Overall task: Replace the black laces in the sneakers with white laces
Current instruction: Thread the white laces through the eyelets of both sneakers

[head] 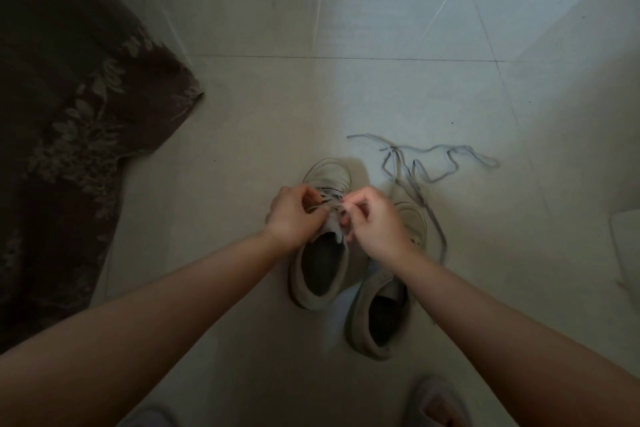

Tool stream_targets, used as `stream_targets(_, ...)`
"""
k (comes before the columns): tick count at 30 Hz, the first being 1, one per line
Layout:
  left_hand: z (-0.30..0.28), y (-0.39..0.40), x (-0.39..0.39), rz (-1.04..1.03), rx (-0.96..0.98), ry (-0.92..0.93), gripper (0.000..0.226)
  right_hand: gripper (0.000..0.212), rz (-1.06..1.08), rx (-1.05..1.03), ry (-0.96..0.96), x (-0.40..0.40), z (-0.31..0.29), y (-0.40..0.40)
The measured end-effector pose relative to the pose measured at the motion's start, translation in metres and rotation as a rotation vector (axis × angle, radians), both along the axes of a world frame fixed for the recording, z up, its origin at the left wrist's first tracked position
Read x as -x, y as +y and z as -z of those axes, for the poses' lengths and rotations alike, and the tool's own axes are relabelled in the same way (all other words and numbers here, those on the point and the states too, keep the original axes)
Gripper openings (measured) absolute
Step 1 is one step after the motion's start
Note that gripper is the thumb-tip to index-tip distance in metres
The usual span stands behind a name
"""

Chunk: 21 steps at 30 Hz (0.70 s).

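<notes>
Two pale sneakers stand on the tiled floor, toes pointing away from me. The left sneaker [323, 253] has dark and light lace crossings over its upper eyelets. My left hand [296, 215] pinches a lace end at the shoe's left side. My right hand [374, 222] pinches a lace end at its right side, over the tongue. The right sneaker [388, 305] lies beside it, partly under my right wrist. A loose pale lace [433, 163] lies tangled on the floor beyond the right sneaker, one strand trailing down past its toe.
A dark floral cloth [69, 114] covers the floor at left. A pale object [627, 246] sits at the right edge. My slippered foot [440, 402] shows at the bottom. Grey floor tiles [346, 97] stretch ahead.
</notes>
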<state>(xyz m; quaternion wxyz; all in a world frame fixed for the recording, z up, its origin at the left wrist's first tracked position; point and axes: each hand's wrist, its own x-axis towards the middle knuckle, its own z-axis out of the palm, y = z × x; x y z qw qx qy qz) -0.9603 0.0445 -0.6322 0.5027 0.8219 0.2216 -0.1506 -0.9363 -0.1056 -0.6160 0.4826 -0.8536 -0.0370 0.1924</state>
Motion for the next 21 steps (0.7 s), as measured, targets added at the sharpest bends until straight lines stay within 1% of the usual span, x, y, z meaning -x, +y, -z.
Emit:
stream_targets(2,0.002,0.002,0.008,0.123,-0.134,-0.022,0.031,0.014,0.107,-0.13,0.127,-0.005,-0.012,-0.002)
stream_targets(3,0.0,0.002,0.012,0.148,-0.159,-0.029,0.035,0.012,0.17,-0.215,0.179,-0.01,-0.019,-0.004)
stream_targets(5,-0.002,0.003,0.017,0.131,-0.191,-0.04,0.038,0.008,0.308,-0.458,0.279,-0.025,-0.036,-0.011)
stream_targets(7,-0.002,0.003,0.018,0.131,-0.227,-0.042,0.039,0.014,0.469,-0.703,0.4,-0.04,-0.048,-0.021)
stream_targets(8,-0.003,0.003,0.018,0.138,-0.243,-0.047,0.039,0.019,0.541,-0.794,0.463,-0.046,-0.051,-0.026)
stream_targets(9,-0.002,0.003,0.018,0.14,-0.253,-0.05,0.041,0.024,0.576,-0.794,0.495,-0.049,-0.051,-0.033)
stream_targets(10,-0.002,0.003,0.019,0.13,-0.255,-0.056,0.044,0.027,0.536,-0.66,0.463,-0.051,-0.047,-0.04)
stream_targets(11,-0.001,0.002,0.021,0.114,-0.247,-0.055,0.05,0.027,0.408,-0.403,0.357,-0.05,-0.04,-0.047)
stream_targets(12,0.0,0.002,0.022,0.089,-0.219,-0.048,0.058,0.023,0.21,-0.104,0.214,-0.045,-0.037,-0.053)
stream_targets(13,0.001,0.002,0.023,0.055,-0.165,-0.026,0.067,0.017,-0.004,0.149,0.088,-0.039,-0.036,-0.058)
stream_targets(14,0.002,0.003,0.024,0.015,-0.096,0.002,0.076,0.015,-0.204,0.341,0.01,-0.034,-0.035,-0.061)
stream_targets(15,0.004,0.003,0.024,-0.018,-0.035,0.037,0.082,0.017,-0.368,0.489,-0.023,-0.03,-0.038,-0.062)
stream_targets(16,0.006,0.004,0.024,-0.04,0.0,0.06,0.084,0.015,-0.473,0.578,-0.023,-0.029,-0.041,-0.063)
stream_targets(17,0.007,0.004,0.024,-0.049,0.007,0.075,0.083,0.014,-0.515,0.604,-0.011,-0.032,-0.043,-0.065)
stream_targets(18,0.009,0.005,0.024,-0.055,0.001,0.075,0.08,0.014,-0.508,0.566,-0.001,-0.036,-0.043,-0.068)
stream_targets(19,0.008,0.005,0.024,-0.059,-0.006,0.074,0.075,0.017,-0.445,0.469,0.007,-0.04,-0.044,-0.072)
stream_targets(20,0.008,0.005,0.024,-0.065,-0.006,0.07,0.071,0.022,-0.313,0.321,0.028,-0.043,-0.045,-0.075)
stream_targets(21,0.007,0.006,0.024,-0.069,-0.007,0.068,0.066,0.027,-0.11,0.105,0.083,-0.045,-0.046,-0.078)
